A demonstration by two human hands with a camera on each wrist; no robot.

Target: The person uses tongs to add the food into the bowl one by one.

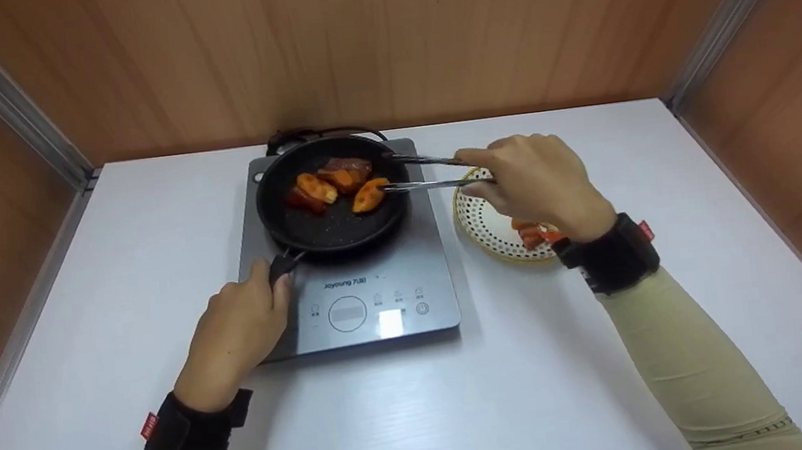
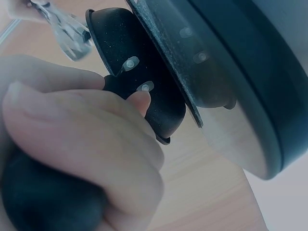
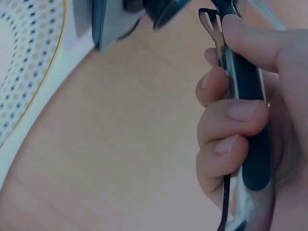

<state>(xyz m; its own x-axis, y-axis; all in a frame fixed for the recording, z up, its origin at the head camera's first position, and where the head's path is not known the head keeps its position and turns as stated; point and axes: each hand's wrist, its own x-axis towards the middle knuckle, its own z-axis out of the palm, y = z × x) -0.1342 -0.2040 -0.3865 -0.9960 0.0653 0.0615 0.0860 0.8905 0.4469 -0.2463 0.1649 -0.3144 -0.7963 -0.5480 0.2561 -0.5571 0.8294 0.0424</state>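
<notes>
My left hand [image 1: 242, 320] grips the black handle [image 2: 53, 192] of a frying pan [image 1: 334, 234], its fingers wrapped round it. Inside the pan lie several glossy orange and dark red food pieces [image 1: 317, 188]. My right hand [image 1: 535, 178] holds metal tongs [image 1: 434, 184] with dark grip panels [image 3: 249, 82], fingers curled round them. The tongs' two arms are spread and reach over the pan's right rim. One tip is right at an orange piece [image 1: 368, 196]; the other is higher, near the pan wall. In the left wrist view the pan's riveted side shows above the cooktop.
The pan is over a grey induction cooktop [image 1: 406, 270] on a white table [image 1: 408, 420]. A dotted white plate [image 1: 480, 227] with a yellow rim stands right of it, holding reddish food pieces [image 1: 532, 234], partly hidden by my right hand. Wooden panels [image 1: 425, 41] enclose the back and sides.
</notes>
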